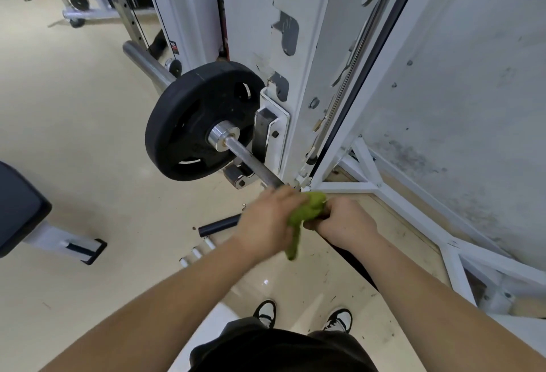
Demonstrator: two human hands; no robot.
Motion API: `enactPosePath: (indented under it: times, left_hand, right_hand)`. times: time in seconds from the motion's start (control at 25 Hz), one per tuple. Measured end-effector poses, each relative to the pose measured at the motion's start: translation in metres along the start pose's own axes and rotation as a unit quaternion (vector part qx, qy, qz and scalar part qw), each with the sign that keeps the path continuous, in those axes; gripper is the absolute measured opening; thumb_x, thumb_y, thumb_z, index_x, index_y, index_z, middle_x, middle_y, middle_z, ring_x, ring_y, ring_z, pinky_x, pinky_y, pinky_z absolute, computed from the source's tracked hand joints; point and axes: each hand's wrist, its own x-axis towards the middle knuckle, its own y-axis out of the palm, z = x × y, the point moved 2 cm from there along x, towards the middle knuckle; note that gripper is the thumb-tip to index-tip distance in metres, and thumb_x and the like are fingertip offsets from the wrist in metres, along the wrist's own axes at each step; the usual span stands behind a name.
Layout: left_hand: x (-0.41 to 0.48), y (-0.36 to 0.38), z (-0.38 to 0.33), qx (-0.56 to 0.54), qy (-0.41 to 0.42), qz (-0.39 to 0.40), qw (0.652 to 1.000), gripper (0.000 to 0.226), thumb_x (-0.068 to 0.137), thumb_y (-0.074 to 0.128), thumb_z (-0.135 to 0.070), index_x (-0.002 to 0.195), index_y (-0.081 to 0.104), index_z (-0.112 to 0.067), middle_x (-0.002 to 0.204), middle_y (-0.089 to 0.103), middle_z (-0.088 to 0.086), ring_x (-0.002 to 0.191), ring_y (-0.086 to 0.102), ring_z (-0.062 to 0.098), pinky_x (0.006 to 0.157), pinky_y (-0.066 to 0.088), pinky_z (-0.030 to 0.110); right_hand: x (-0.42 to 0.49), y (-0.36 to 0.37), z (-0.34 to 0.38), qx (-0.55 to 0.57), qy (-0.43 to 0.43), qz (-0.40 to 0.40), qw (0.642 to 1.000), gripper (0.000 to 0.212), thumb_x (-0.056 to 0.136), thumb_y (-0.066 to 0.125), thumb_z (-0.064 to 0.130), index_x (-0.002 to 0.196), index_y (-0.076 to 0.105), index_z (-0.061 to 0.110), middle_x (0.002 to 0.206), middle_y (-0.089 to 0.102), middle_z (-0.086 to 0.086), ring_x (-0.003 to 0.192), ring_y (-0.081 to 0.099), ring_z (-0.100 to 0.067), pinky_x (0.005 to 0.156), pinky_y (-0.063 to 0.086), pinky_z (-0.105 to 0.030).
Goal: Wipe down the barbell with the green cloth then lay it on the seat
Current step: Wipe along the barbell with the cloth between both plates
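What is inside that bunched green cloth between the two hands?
The steel barbell bar runs into the green cloth, gripped by left hand and right hand; the wrapped section is hidden.

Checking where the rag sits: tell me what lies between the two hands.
Head view: the bunched green cloth fills the gap between the left hand and right hand, both gripping it.

Both arms are bare all the way up as far as the view goes, no sleeves showing, and nothing on the left hand (pixel 266 220) or the right hand (pixel 342 220), no rings, watch or gloves that I can spot. Down at the bottom there's dark clothing (pixel 280 351), black or close to it, probably a tee over shorts, but it's too bunched up at the edge to tell for sure. The sneakers (pixel 338 320) are black and white with black laces and white toe boxes.
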Motion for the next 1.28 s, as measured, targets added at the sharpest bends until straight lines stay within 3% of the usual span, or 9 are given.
enactPosePath:
  times: [0.16, 0.32, 0.4, 0.48, 0.56, 0.8, 0.88, 1.08, 1.28]
  left_hand:
    - [0.004, 0.001, 0.011, -0.017, -0.196, -0.141, 0.970, 0.059, 0.075, 0.060, -0.005, 0.132, 0.062, -0.018, 0.121, 0.060, 0.005, 0.098, 0.055, 0.032, 0.080, 0.054, 0.045]
    - [-0.049, 0.031, -0.026, -0.210, -0.179, -0.107, 0.955, 0.050, 0.076, 0.058, -0.007, 0.121, 0.068, -0.025, 0.107, 0.062, -0.009, 0.095, 0.059, 0.001, 0.081, 0.048, 0.018]
    - [-0.050, 0.016, 0.000, -0.335, -0.331, -0.157, 0.868, 0.036, 0.081, 0.057, -0.004, 0.098, 0.073, -0.032, 0.085, 0.071, -0.015, 0.083, 0.066, -0.009, 0.070, 0.049, 0.008]
    - [-0.045, 0.003, 0.024, -0.475, -0.491, -0.232, 0.692, 0.026, 0.087, 0.056, -0.003, 0.092, 0.071, -0.024, 0.079, 0.076, -0.004, 0.078, 0.074, 0.014, 0.060, 0.058, 0.022]
    - [-0.027, 0.007, 0.023, -0.567, -0.510, -0.250, 0.597, 0.022, 0.089, 0.052, -0.004, 0.092, 0.068, -0.018, 0.080, 0.072, 0.008, 0.072, 0.070, 0.029, 0.056, 0.056, 0.035]
    - [-0.032, 0.048, -0.036, -0.518, -0.394, -0.051, 0.758, 0.039, 0.084, 0.049, -0.001, 0.099, 0.070, -0.030, 0.088, 0.077, 0.005, 0.084, 0.073, 0.027, 0.074, 0.061, 0.040]
    - [-0.037, 0.053, -0.041, -0.551, -0.388, 0.012, 0.739, 0.039, 0.085, 0.056, 0.006, 0.107, 0.074, -0.020, 0.092, 0.079, 0.012, 0.088, 0.076, 0.032, 0.076, 0.065, 0.043]
    - [0.006, 0.034, 0.039, -0.623, -0.524, -0.201, 0.545, 0.026, 0.088, 0.063, -0.008, 0.115, 0.066, -0.005, 0.105, 0.075, 0.026, 0.082, 0.072, 0.034, 0.067, 0.062, 0.038]
    - [-0.016, 0.042, 0.004, -0.589, -0.459, -0.065, 0.662, 0.037, 0.077, 0.064, 0.003, 0.109, 0.072, -0.015, 0.099, 0.078, 0.010, 0.091, 0.073, 0.031, 0.082, 0.061, 0.039]
  right_hand:
    - [-0.002, -0.001, 0.002, 0.011, -0.003, -0.011, 1.000, 0.026, 0.077, 0.077, 0.049, 0.073, 0.073, 0.024, 0.073, 0.073, 0.003, 0.073, 0.069, -0.018, 0.068, 0.054, -0.032]
    - [-0.001, 0.001, 0.002, -0.002, -0.020, -0.024, 1.000, 0.022, 0.076, 0.075, 0.038, 0.070, 0.069, 0.019, 0.070, 0.070, 0.000, 0.073, 0.068, -0.025, 0.062, 0.051, -0.031]
    - [-0.002, 0.001, 0.003, -0.003, -0.016, -0.024, 1.000, 0.024, 0.079, 0.078, 0.043, 0.074, 0.071, 0.020, 0.073, 0.072, 0.002, 0.074, 0.068, -0.020, 0.062, 0.049, -0.029]
    - [-0.002, 0.000, 0.004, 0.003, -0.017, -0.015, 1.000, 0.023, 0.080, 0.078, 0.045, 0.072, 0.071, 0.025, 0.074, 0.072, 0.006, 0.074, 0.067, -0.015, 0.066, 0.050, -0.030]
    - [-0.002, -0.002, 0.007, 0.001, -0.020, -0.008, 1.000, 0.023, 0.080, 0.078, 0.043, 0.066, 0.069, 0.028, 0.072, 0.071, 0.008, 0.072, 0.066, -0.013, 0.064, 0.048, -0.029]
    - [0.000, -0.003, 0.008, 0.000, -0.012, -0.011, 1.000, 0.028, 0.077, 0.079, 0.042, 0.065, 0.069, 0.019, 0.060, 0.062, 0.007, 0.065, 0.061, -0.018, 0.056, 0.039, -0.027]
    - [0.001, -0.003, 0.007, -0.008, -0.018, -0.013, 1.000, 0.026, 0.078, 0.079, 0.044, 0.068, 0.069, 0.022, 0.067, 0.066, 0.008, 0.071, 0.065, -0.017, 0.058, 0.042, -0.028]
    - [-0.003, 0.003, 0.006, -0.027, -0.009, -0.038, 0.999, 0.022, 0.083, 0.074, 0.051, 0.083, 0.070, 0.029, 0.081, 0.070, 0.010, 0.081, 0.068, -0.017, 0.072, 0.052, -0.030]
    - [0.002, -0.001, 0.010, -0.047, -0.009, -0.034, 0.998, 0.022, 0.080, 0.073, 0.041, 0.081, 0.073, 0.019, 0.076, 0.072, 0.002, 0.076, 0.068, -0.020, 0.068, 0.052, -0.029]
